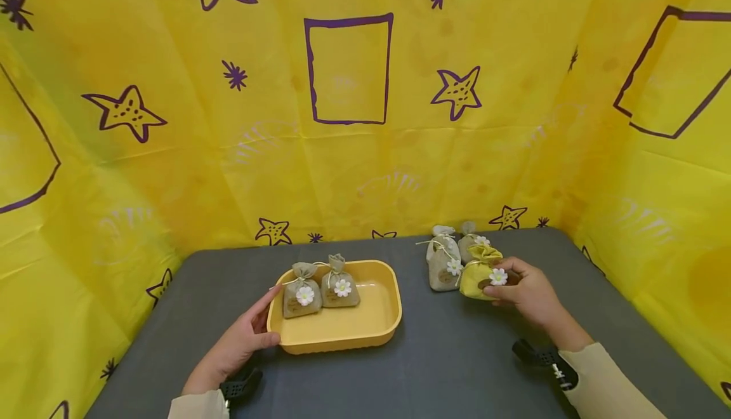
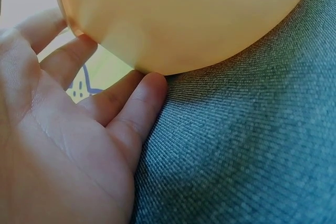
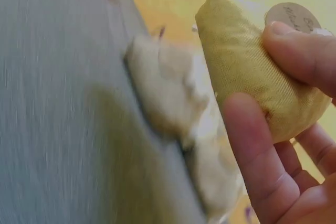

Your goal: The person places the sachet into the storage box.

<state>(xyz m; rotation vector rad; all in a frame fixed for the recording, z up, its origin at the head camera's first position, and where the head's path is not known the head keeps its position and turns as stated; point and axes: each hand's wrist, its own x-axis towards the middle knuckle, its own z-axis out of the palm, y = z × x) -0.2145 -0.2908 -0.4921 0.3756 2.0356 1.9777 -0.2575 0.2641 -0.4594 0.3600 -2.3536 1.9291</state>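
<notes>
My right hand (image 1: pixel 528 292) pinches a yellow sachet (image 1: pixel 473 279) between thumb and fingers. This small cloth bag is tied at the neck and bears a white flower and a round brown tag. In the right wrist view the yellow sachet (image 3: pixel 236 51) appears raised beside blurred beige sachets. At the left, my left hand (image 1: pixel 242 336) rests against the end of a yellow tray (image 1: pixel 348 330), its fingertips at the wall and the thumb near the front corner. Inside the tray, along its left and back, stand two grey-beige sachets (image 1: pixel 297 308) with white flowers.
Beige sachets (image 1: pixel 440 276) stand grouped at the back right of the dark grey table (image 1: pixel 434 362), just left of the yellow one. A yellow cloth (image 1: pixel 354 171) printed with purple stars and outlines walls the table at the back and both sides.
</notes>
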